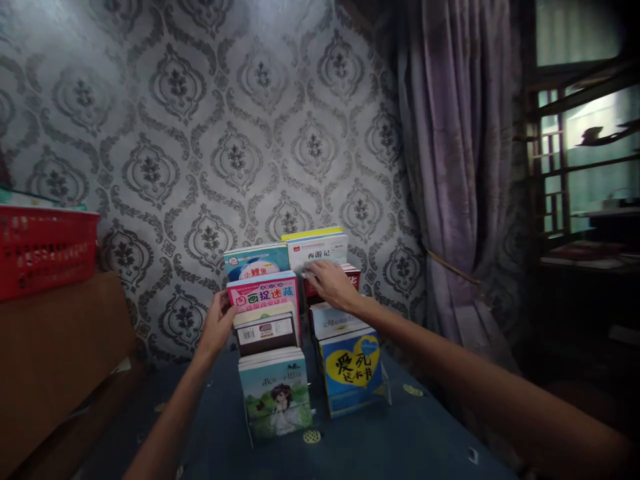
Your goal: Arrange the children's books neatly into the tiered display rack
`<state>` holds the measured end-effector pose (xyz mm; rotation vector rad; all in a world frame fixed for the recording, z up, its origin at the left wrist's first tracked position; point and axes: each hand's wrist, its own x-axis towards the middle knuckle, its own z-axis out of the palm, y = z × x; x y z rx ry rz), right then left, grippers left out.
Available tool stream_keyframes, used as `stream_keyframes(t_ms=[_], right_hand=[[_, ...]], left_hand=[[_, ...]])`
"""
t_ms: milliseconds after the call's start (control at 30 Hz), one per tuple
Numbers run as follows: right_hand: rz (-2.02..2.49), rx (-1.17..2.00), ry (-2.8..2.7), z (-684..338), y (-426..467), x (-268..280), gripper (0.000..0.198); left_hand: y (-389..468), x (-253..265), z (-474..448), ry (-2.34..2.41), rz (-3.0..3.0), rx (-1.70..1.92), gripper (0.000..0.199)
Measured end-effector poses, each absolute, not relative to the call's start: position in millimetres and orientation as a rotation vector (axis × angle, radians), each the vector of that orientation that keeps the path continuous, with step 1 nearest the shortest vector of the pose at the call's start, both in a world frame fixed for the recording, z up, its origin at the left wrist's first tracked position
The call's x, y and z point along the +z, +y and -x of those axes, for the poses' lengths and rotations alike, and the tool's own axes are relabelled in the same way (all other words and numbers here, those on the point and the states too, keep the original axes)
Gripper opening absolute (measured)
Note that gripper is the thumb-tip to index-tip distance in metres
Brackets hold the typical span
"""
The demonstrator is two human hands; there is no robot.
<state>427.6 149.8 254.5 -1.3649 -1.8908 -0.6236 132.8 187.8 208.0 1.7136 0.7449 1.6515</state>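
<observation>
Two rows of upright books stand in clear stepped holders. My left hand point(219, 321) is closed at the left edge of a pink book point(267, 298), its thumb on the front cover. My right hand point(330, 285) reaches across the right row with fingers stretched out, in front of a white book point(324, 248) and over a red book point(351, 277). Its fingertips are partly hidden. Behind the pink book is a teal book point(257, 257); a dark book with a white band point(265, 331) and a green illustrated book point(277, 400) stand before it. A blue book with a yellow heart point(353, 370) fronts the right row.
The holders stand on a dark blue covered table point(400, 443) against a patterned wall point(235, 157). On the left, a red plastic basket point(47, 250) sits above a cardboard box point(65, 360). A purple curtain point(455, 133) hangs at the right, beside dark shelving point(585, 267).
</observation>
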Motion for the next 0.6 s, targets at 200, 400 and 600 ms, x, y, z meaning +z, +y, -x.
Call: stream_keyframes(t_ms=[200, 400, 600], right_hand=[[1.390, -0.622, -1.909, -425, 141, 250, 0.031], [1.222, -0.501, -1.931, -397, 137, 244, 0.041], [1.277, -0.393, -1.885, -388, 148, 247, 0.043]], left_hand=[[188, 206, -133, 0.745, -1.764, 1.666, 0.036], [191, 204, -133, 0.717, -1.772, 1.647, 0.035], [196, 195, -130, 0.752, -1.795, 1.612, 0.034]])
